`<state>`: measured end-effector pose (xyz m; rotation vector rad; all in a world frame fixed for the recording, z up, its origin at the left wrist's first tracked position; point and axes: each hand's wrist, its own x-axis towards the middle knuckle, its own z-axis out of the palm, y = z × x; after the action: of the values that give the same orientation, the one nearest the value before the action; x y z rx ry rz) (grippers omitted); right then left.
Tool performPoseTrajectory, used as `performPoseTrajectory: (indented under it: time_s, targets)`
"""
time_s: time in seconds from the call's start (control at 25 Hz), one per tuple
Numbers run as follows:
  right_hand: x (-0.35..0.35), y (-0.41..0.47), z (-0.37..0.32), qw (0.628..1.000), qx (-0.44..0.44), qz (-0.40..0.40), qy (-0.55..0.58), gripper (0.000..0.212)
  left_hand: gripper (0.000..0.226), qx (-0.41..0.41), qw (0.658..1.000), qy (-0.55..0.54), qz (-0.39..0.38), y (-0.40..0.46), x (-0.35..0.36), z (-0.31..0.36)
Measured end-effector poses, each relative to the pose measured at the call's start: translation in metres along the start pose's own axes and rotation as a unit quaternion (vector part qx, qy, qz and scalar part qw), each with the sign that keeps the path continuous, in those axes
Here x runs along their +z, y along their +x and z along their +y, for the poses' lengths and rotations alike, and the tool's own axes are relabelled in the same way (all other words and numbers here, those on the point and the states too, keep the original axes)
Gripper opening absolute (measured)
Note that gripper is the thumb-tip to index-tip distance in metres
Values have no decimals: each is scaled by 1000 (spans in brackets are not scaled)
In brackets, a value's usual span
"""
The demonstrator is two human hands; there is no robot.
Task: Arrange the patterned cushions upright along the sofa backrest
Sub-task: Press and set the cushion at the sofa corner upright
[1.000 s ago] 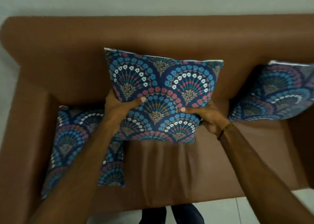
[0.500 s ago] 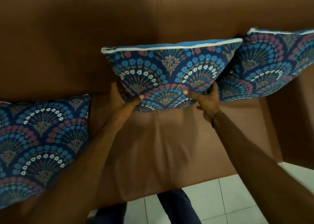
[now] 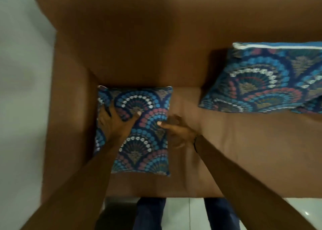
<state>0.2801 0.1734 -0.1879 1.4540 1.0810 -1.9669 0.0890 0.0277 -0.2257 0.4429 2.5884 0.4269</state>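
A blue, pink and white fan-patterned cushion (image 3: 144,153) lies flat on the brown sofa's seat, in the corner by the left armrest. My left hand (image 3: 116,123) grips its upper left part, fingers over the left edge and thumb on top. My right hand (image 3: 179,133) holds its right edge with the thumb pressed on the fabric; the fingers are blurred. A second patterned cushion (image 3: 264,79) stands tilted against the backrest (image 3: 139,46) at the right, its white-piped top edge up, cut off by the frame.
The sofa's left armrest (image 3: 69,125) borders the flat cushion. Bare brown seat (image 3: 244,151) stretches between the two cushions. My legs in dark trousers (image 3: 149,212) stand on the pale tiled floor (image 3: 188,212) at the seat's front edge.
Both hands have let go of the middle cushion, which stays upright at the backrest, and moved left onto the flat cushion. My view has swung left.
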Motion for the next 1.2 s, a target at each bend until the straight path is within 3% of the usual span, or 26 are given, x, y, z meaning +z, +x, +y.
performPoseTrajectory:
  time_s: [0.08,0.12,0.2,0.28,0.36,0.44,0.56,0.68,0.92,1.04,1.2]
  targets:
    - [37,38,-6,1000,-16,-20,1,92,152,-78,993,-69,-58,20,-18,-18]
    - [50,53,-7,999,-37,-8,9,104,165,-99,986,-111,-80,32,-24,-26]
    - [61,57,-9,994,-102,23,19,75,179,-117,974,-174,-90,48,-28,-38]
    - [63,44,-13,983,-156,90,43,49,171,-72,965,-241,-79,51,-31,-43]
    - [56,30,-17,965,-204,149,75,59,157,15,959,-280,-34,43,-48,-28]
    - [53,28,-32,939,-277,197,57,85,151,96,948,-302,15,42,-68,-13]
    - [48,41,-74,916,-345,202,7,98,149,162,937,-309,28,63,-88,0]
    - [47,47,-91,912,-369,177,-5,92,149,174,939,-297,13,73,-90,-4]
    - [49,65,-81,898,-381,220,-17,108,144,180,945,-272,37,68,-87,-19]
    - [42,54,-87,905,-378,191,-35,110,148,173,946,-271,38,62,-79,-19]
    - [26,25,-74,922,-348,169,-32,113,140,125,952,-262,98,25,-61,-7]
